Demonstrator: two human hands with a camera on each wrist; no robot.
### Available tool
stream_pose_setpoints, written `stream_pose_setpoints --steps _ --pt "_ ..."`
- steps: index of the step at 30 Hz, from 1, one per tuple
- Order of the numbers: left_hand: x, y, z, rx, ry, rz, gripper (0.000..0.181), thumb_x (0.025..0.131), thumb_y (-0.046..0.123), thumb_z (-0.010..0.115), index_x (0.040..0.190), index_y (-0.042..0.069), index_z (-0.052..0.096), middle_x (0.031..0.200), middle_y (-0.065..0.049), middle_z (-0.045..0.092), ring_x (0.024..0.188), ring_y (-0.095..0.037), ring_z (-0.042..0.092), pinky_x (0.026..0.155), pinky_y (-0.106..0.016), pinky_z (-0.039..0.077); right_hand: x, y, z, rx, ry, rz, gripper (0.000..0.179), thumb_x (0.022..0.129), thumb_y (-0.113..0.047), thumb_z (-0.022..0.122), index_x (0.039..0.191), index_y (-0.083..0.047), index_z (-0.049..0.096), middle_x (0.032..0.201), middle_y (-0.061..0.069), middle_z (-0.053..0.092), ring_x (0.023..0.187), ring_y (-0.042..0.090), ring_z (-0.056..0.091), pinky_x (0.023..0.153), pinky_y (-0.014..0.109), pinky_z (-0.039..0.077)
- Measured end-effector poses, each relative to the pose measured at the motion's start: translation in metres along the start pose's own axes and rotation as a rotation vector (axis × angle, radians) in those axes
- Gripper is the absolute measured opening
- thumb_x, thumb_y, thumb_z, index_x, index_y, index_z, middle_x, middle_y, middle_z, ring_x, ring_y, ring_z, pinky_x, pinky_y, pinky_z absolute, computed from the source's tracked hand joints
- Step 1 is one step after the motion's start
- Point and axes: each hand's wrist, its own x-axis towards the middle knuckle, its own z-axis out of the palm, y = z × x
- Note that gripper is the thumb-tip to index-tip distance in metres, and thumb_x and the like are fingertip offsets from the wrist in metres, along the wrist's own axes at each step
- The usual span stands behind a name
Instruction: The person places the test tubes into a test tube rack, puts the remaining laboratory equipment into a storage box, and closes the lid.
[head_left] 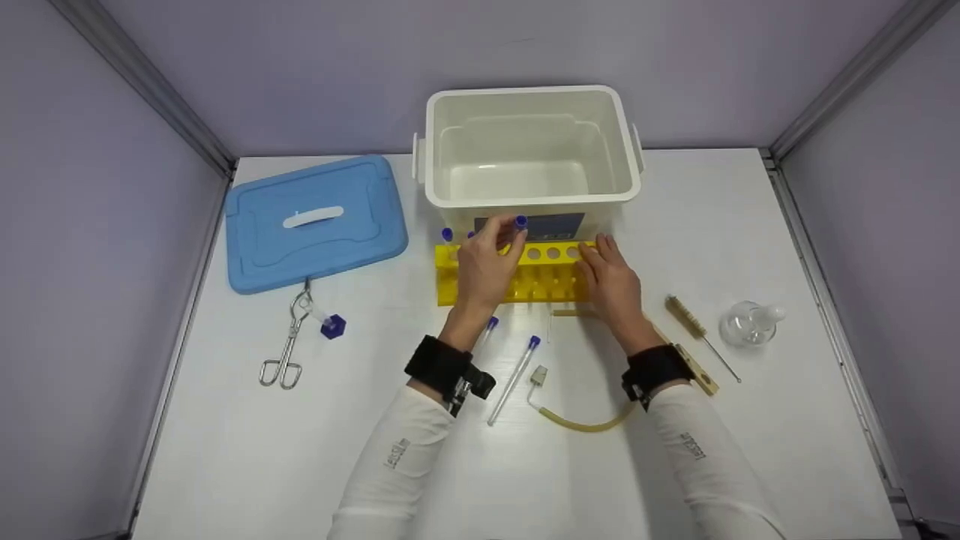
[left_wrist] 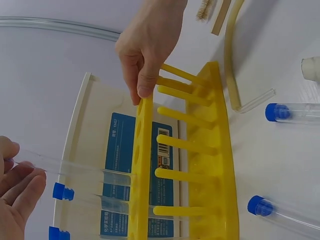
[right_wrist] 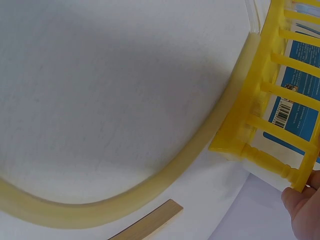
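Note:
My left hand (head_left: 484,274) pinches a test tube (left_wrist: 117,178) near its top; its blue stopper (head_left: 520,223) shows in the head view. The tube's lower end is at a hole in the top bar of the yellow test tube rack (left_wrist: 141,160). Two more blue-stoppered tubes (left_wrist: 63,191) stand in the rack beside it, at the left end. At the opposite end, my right hand (head_left: 616,289) grips the top bar between thumb and fingers, seen also in the right wrist view (right_wrist: 306,212). Two blue-stoppered tubes (head_left: 513,384) lie on the table in front.
Behind the rack stands a white bin (head_left: 532,201); its blue lid (head_left: 315,247) lies left. Tongs (head_left: 289,345) and a small piece with a blue hexagonal base (head_left: 333,326) are below the lid. Rubber tubing (head_left: 589,427), a brush (head_left: 686,316), a wooden clamp (head_left: 697,369) and a glass bottle (head_left: 746,326) lie rightward.

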Motion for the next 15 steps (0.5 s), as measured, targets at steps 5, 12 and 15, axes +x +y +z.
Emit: stream_pose_setpoints --steps 5,12,15 --pt "-0.001 -0.007 0.006 0.040 -0.006 -0.009 0.026 0.095 0.020 0.067 0.115 0.004 0.067 0.106 -0.010 0.076 0.096 -0.019 0.075 0.087 -0.026 0.059 0.000 -0.001 -0.001 0.004 -0.003 0.002 0.042 0.103 -0.027 0.053 0.141 -0.011 0.056 0.154 0.019 0.042 0.147 0.035 0.036 0.115 0.053 0.037" --pt "-0.005 -0.017 0.013 0.091 -0.027 -0.029 0.026 0.096 0.018 0.066 0.117 0.003 0.067 0.109 -0.011 0.076 0.099 -0.022 0.075 0.087 -0.030 0.059 -0.001 -0.001 -0.002 0.003 -0.019 0.013 0.042 0.103 -0.027 0.052 0.142 -0.011 0.055 0.155 0.020 0.040 0.148 0.036 0.035 0.116 0.054 0.036" --pt "-0.006 -0.020 0.015 0.093 -0.034 -0.041 0.027 0.096 0.018 0.066 0.118 0.003 0.067 0.109 -0.011 0.076 0.100 -0.021 0.075 0.087 -0.028 0.059 -0.002 0.000 -0.002 0.000 -0.014 0.012 0.042 0.103 -0.028 0.052 0.142 -0.012 0.055 0.155 0.019 0.041 0.148 0.036 0.035 0.116 0.054 0.036"
